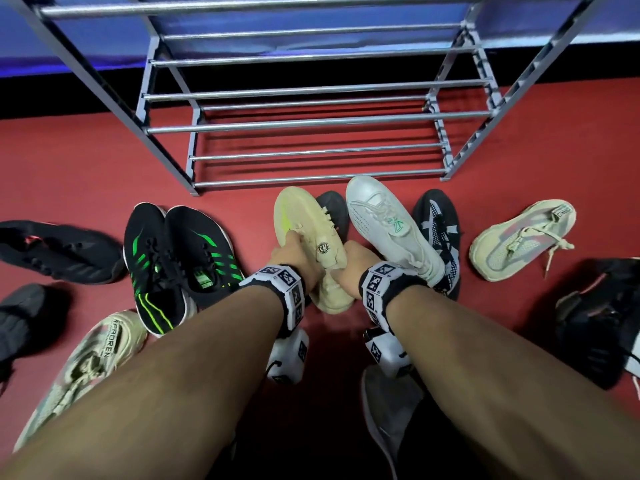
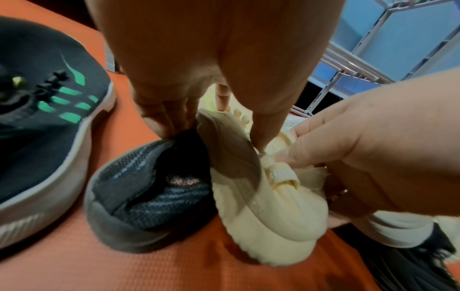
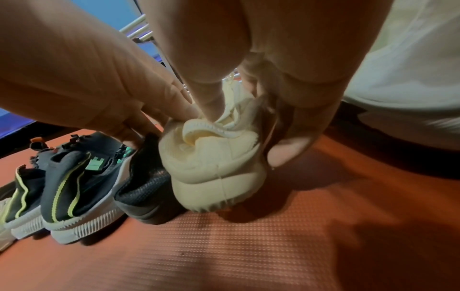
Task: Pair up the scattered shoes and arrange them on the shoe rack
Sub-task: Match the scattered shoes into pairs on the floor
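Head view, nearest first: both forearms reach down to the red floor mat [image 1: 86, 174], where the left hand [image 1: 294, 252] and right hand [image 1: 349, 268] meet on a cream shoe [image 1: 304, 223]. The left hand's fingers [image 2: 171, 116] are curled round the collar and side of the cream shoe, thumb pressed into the opening; the right hand's fingers [image 3: 288, 126] are curled round its heel. The cream shoe is tilted, heel on or just above the mat, leaning on a dark grey shoe [image 2: 149, 189] that touches it on the left. To the left stands a black-and-green pair [image 1: 180, 258]; just right lies a white shoe [image 1: 388, 226] over a black patterned shoe [image 1: 440, 230]. Beyond, the shoe rack [image 1: 311, 126] carries nothing on its bars. The risk I judge: lifting the cream shoe may drag or tip the dark grey shoe, and a soft collar grip could slip, while a narrow sole may settle between the rack's bars
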### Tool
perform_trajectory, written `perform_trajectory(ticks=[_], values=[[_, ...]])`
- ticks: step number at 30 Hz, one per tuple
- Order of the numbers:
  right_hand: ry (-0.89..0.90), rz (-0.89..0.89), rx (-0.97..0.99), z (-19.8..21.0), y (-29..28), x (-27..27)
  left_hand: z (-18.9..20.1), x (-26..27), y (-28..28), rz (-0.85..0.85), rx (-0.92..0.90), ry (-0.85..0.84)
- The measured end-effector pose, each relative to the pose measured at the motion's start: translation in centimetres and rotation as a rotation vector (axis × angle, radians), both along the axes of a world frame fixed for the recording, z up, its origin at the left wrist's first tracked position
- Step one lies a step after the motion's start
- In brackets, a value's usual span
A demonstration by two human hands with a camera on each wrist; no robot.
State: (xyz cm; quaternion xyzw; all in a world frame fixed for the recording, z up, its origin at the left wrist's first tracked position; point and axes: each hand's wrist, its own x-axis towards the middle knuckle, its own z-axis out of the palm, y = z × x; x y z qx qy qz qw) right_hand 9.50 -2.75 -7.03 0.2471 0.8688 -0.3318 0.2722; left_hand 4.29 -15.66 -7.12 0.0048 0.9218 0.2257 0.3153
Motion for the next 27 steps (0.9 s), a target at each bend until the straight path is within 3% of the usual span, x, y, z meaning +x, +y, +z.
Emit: perform_trajectory(ticks=[5,10,14,18,22,27], values=[[-0.014,-0.003,0.039,0.0,0.1,0.2,0.3,0.1,-0.6,-0.072,0.172,0.018],[0.044,-0.143,0.106,1.2,1.2,1.0,0.6,0.5,0.0,-0.17,0.362,-0.082],[0.001,-0.216,0.183,1.4,3.0,2.3,0.9,1.3,0.7,-0.363,0.08,-0.025],[-0.02,-0.194,0.249,2.0,3.4,2.6,1.4,1.1,0.0,-0.361,-0.185,-0.009],[0.058,-0.14,0.32,3.5,1.6,0.6,1.1,0.1,-2.2,-0.361,-0.191,-0.028],[0.18,0.005,0.257,5.3,-3.0,-2.4,2.4,-0.9,-5.2,-0.196,-0.135,0.037]])
